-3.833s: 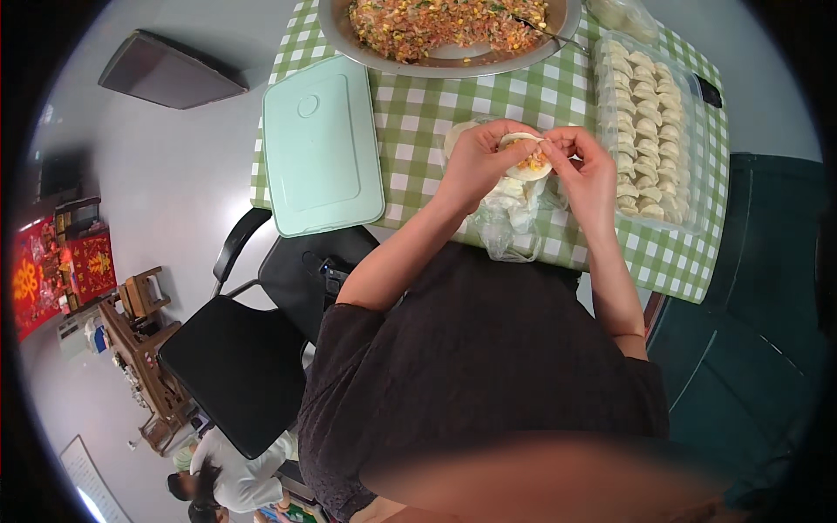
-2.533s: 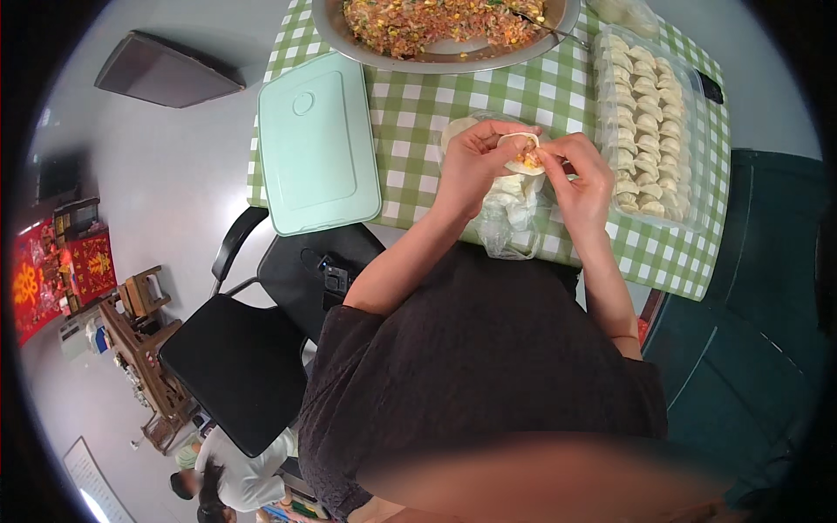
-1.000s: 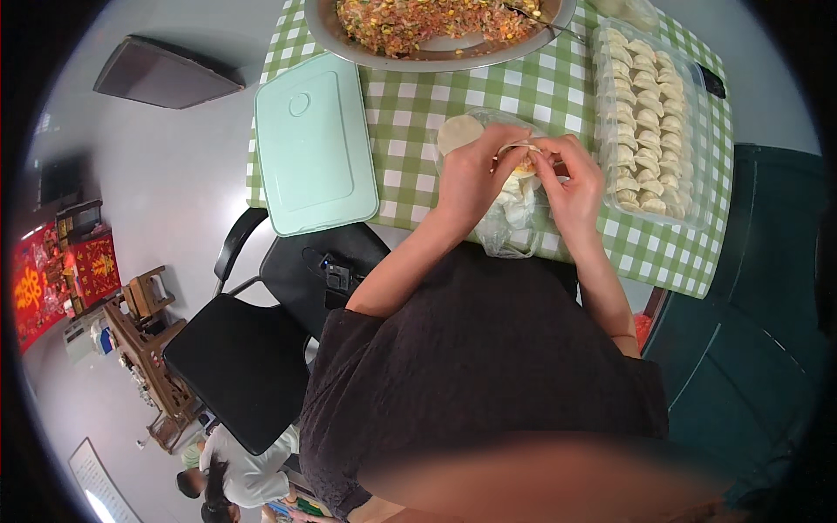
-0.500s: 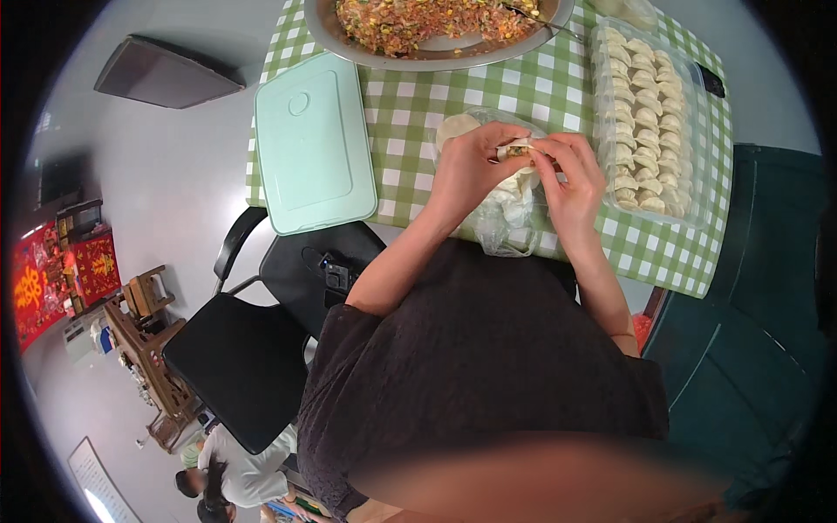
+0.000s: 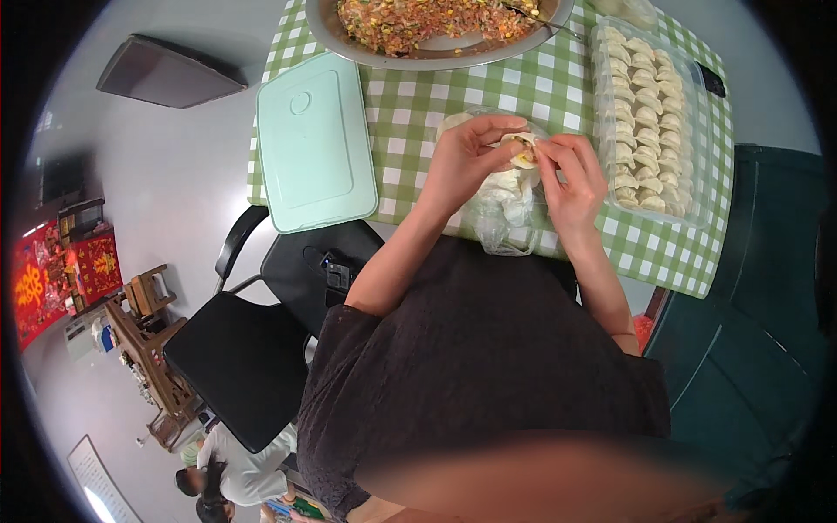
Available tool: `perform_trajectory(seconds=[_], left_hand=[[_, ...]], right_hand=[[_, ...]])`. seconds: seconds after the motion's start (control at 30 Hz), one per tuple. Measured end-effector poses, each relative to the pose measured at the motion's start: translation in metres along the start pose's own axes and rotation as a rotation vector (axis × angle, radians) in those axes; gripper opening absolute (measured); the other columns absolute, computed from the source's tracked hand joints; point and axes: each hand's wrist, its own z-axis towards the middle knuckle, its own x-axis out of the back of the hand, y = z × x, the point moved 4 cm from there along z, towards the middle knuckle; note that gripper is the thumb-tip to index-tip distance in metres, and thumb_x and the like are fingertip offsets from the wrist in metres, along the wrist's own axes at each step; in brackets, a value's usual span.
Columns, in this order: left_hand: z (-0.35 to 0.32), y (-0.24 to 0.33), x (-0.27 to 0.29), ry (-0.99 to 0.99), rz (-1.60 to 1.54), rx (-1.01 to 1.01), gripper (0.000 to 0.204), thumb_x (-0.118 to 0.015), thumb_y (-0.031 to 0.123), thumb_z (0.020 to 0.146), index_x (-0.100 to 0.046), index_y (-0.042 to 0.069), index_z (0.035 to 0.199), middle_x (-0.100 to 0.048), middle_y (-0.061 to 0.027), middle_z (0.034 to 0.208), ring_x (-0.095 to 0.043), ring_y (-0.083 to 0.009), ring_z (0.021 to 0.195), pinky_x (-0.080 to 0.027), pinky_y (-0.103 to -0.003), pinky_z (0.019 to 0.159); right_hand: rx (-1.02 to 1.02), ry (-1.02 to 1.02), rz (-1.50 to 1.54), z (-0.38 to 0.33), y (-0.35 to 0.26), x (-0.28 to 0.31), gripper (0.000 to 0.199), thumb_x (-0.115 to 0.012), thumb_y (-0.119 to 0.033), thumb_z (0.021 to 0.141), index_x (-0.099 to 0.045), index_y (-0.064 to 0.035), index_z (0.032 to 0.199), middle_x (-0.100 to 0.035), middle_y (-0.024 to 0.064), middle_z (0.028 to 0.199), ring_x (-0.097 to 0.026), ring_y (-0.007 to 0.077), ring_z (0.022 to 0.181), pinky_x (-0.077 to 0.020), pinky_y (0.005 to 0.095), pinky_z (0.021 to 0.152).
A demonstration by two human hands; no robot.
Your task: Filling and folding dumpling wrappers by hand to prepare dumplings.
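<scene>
Between my two hands is a dumpling (image 5: 525, 152), its round wrapper partly folded with filling showing inside. My left hand (image 5: 472, 157) pinches its left side between thumb and fingers. On the right edge, the thumb and fingertips of my right hand (image 5: 571, 174) press the dough. Under them, a clear plastic bag (image 5: 501, 234) holds pale dough wrappers (image 5: 510, 196), partly hidden by my left hand. Right of my hands stands a clear plastic tray (image 5: 695, 139) with rows of folded dumplings (image 5: 647, 118).
A metal basin (image 5: 418, 64) of chopped filling (image 5: 392, 26) with a utensil stands at the table's far edge. A pale green lid (image 5: 314, 148) lies at left on the checked tablecloth (image 5: 401, 131). Black chairs (image 5: 240, 366) stand left of me; people in light tops (image 5: 248, 466) are farther behind.
My left fingers have loosened and lifted slightly, and the dumpling has turned so more of its wrapper and filling shows. My right hand keeps its pinch nearly in place.
</scene>
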Motion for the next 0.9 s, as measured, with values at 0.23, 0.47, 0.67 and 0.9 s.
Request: perform_trajectory(seconds=[0.23,0.47,0.67,0.9], left_hand=[[-0.008,-0.003,-0.007,0.188,0.173,-0.148,0.020,-0.071,0.002,0.094,-0.071,-0.003,0.114,-0.074,-0.0095,0.116,-0.070,-0.0104,0.094,-0.059,-0.022,0.075],[-0.015,0.008,-0.017,0.339,0.761,-0.523,0.013,-0.074,0.000,0.088,-0.076,0.005,0.099,-0.077,-0.0033,0.107,-0.073,-0.0106,0.079,-0.058,-0.025,0.065],[-0.023,0.015,-0.026,0.382,1.000,-0.672,0.016,-0.076,0.005,0.084,-0.078,0.012,0.099,-0.075,-0.0018,0.103,-0.073,-0.0195,0.076,-0.058,-0.030,0.063],[-0.024,0.009,-0.022,0.362,1.018,-0.615,0.016,-0.077,0.007,0.085,-0.077,0.010,0.101,-0.074,-0.0019,0.104,-0.073,-0.0189,0.079,-0.059,-0.030,0.064]], right_hand=[[0.031,-0.030,-0.071,0.000,-0.004,0.000,0.017,-0.079,0.000,0.080,-0.074,-0.0041,0.096,-0.065,0.0088,0.094,-0.067,0.0249,0.080,-0.0543,0.0329,0.065],[0.064,-0.030,-0.103,0.000,-0.005,-0.002,0.019,-0.080,0.001,0.079,-0.073,-0.0043,0.096,-0.065,0.0090,0.094,-0.067,0.0252,0.080,-0.0554,0.0337,0.066],[-0.080,-0.036,0.016,-0.001,-0.003,-0.005,0.021,-0.078,0.003,0.081,-0.073,-0.0035,0.100,-0.065,0.0101,0.094,-0.068,0.0240,0.078,-0.0556,0.0324,0.066],[-0.158,-0.060,0.148,0.000,0.002,-0.005,0.017,-0.076,0.003,0.085,-0.072,-0.0015,0.101,-0.066,0.0096,0.094,-0.068,0.0211,0.075,-0.0559,0.0296,0.062]])
